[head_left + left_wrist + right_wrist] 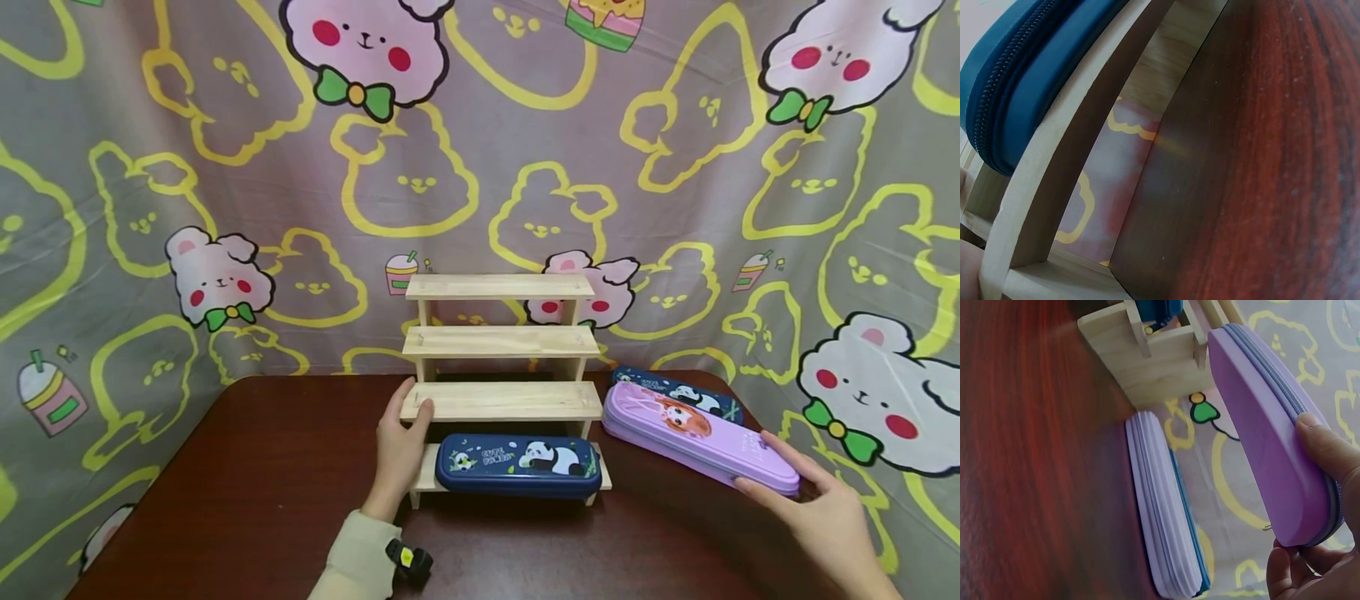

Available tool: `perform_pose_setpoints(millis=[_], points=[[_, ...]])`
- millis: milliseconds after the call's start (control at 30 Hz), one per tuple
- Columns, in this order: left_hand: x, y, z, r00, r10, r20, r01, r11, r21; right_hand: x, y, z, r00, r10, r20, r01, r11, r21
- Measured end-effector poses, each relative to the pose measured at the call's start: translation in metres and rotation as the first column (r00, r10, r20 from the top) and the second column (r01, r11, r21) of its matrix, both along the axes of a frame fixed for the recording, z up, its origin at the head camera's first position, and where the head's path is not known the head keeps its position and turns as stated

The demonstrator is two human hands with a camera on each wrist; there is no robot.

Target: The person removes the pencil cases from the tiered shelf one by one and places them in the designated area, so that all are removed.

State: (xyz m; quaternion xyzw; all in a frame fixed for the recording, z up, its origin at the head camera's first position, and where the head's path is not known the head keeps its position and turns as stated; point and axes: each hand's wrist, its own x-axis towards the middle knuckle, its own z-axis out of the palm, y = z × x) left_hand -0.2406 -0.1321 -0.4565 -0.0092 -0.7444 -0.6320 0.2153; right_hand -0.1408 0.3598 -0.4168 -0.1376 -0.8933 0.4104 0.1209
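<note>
In the head view, a pale wooden stepped shelf [501,342] stands on the table. My left hand [401,442] grips its left side, thumb by the end of the second step from the bottom. On the lowest step lies a navy panda pencil case [517,467]; its zipper side [1007,81] shows in the left wrist view. To the right, my right hand [817,508] holds a purple pencil case [697,433] by its near end, thumb against the zipper edge in the right wrist view. That case is raised and tilted, its far end near the shelf.
A lilac pencil case [1163,506] lies on the table below the held one, with a blue case [1191,531] beside it. The panda case behind [675,392] is partly covered in the head view. A patterned curtain [480,167] hangs along the dark wooden table [300,467].
</note>
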Motion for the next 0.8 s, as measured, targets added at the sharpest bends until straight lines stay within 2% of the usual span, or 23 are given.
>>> perform_pose_setpoints(millis=[133,400,633,800], points=[[0.000,-0.001,0.000,1.000,0.003,0.001,-0.003,1.000,0.000,0.002,0.006,-0.004,1.000,-0.002,-0.011,0.002,1.000,0.004],[0.000,-0.002,-0.002,1.000,-0.001,0.005,0.001,1.000,-0.009,0.006,0.016,-0.012,1.000,0.006,-0.023,-0.003,0.993,0.118],[0.000,0.000,0.002,1.000,0.005,0.006,-0.005,1.000,-0.019,0.004,0.021,-0.016,0.990,0.032,0.136,-0.050,0.990,0.135],[0.001,0.000,0.001,1.000,0.007,0.014,-0.007,1.000,-0.018,0.002,0.020,-0.019,0.976,0.060,0.208,-0.083,0.991,0.103]])
